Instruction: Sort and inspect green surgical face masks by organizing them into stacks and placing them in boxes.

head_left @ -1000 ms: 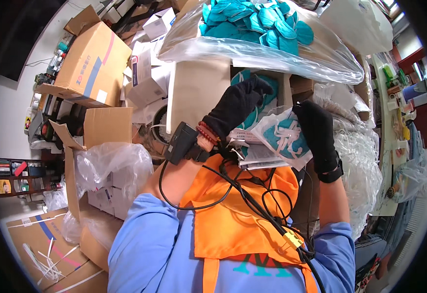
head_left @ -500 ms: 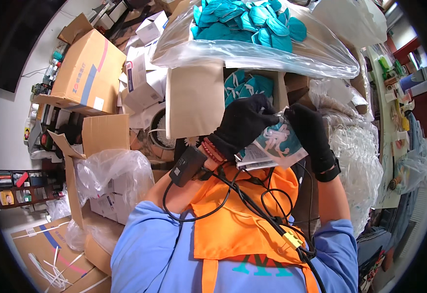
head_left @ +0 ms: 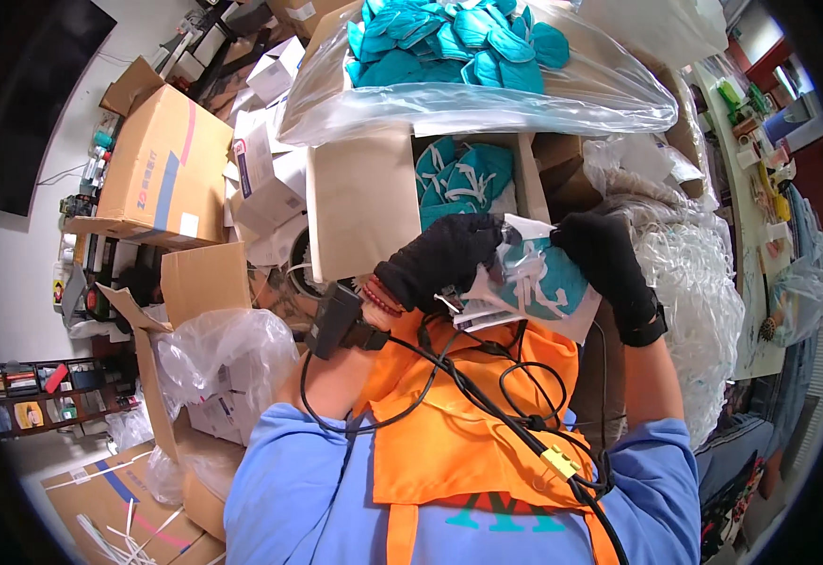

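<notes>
In front of my chest, a clear plastic bag (head_left: pixel 578 323) holds a teal face mask (head_left: pixel 562 273) with white ear loops. My right hand (head_left: pixel 604 259), in a black glove, pinches the bag's upper right corner. The black-gloved left hand (head_left: pixel 441 256) is closed at its left side, where its fingertips are partly hidden. Below the bag, white printed leaflets (head_left: pixel 479 316) stick out near my left wrist. Just beyond my hands stands an open carton (head_left: pixel 364 202) with several more teal masks (head_left: pixel 468 179) inside.
At the far side, a large plastic liner (head_left: pixel 487 111) holds a heap of teal masks (head_left: pixel 449 47). Clear plastic bags (head_left: pixel 684 301) pile up on the right. Cardboard boxes (head_left: pixel 171 169) and white small boxes (head_left: pixel 265 169) stand on the left. Black cables (head_left: pixel 496 405) hang across my orange apron.
My hands have moved apart, the left one leftward and down. The bag is now spread wider between them, and more of the mask shows.
</notes>
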A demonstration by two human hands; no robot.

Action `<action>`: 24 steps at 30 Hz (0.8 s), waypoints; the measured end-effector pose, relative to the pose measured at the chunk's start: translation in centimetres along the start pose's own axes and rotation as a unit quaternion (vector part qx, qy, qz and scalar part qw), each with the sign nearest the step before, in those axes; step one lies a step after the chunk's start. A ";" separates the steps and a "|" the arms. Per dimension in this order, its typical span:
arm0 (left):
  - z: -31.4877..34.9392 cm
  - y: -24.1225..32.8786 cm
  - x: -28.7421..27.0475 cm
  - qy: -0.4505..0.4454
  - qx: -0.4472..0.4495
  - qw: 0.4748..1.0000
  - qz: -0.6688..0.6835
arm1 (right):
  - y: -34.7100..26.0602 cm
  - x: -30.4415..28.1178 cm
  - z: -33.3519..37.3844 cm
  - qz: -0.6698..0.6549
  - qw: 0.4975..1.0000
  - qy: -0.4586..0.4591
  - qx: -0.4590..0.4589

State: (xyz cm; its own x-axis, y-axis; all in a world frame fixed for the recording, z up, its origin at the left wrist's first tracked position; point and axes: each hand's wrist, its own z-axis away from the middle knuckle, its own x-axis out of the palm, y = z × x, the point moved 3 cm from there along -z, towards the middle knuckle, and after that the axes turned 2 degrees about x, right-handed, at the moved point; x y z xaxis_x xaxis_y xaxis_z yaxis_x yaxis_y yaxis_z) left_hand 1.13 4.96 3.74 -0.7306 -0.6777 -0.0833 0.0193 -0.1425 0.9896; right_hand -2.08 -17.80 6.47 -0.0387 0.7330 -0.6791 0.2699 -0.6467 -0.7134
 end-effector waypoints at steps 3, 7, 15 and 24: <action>0.4 0.0 0.1 -0.022 -0.123 0.986 0.113 | -0.5 -0.2 0.2 0.021 0.999 0.008 -0.037; -0.6 -0.9 0.5 0.023 -0.130 0.988 0.075 | -1.7 -0.4 0.2 0.069 0.993 0.008 -0.095; -2.6 -3.7 3.0 -0.065 0.127 0.938 -0.317 | -2.3 0.2 0.5 0.153 0.984 -0.037 -0.080; -1.4 -3.5 -5.1 0.177 -0.029 0.980 -0.083 | 5.8 -5.7 6.1 0.165 0.983 0.053 0.063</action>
State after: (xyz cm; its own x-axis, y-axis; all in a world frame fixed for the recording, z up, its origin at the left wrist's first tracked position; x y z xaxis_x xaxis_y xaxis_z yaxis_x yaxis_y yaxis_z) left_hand 5.73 7.87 0.55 -0.4453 -0.8478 -0.2879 -0.0332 -0.3057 0.9515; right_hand -6.13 -27.01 5.16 0.1332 0.4918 -0.8604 0.1285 -0.8694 -0.4771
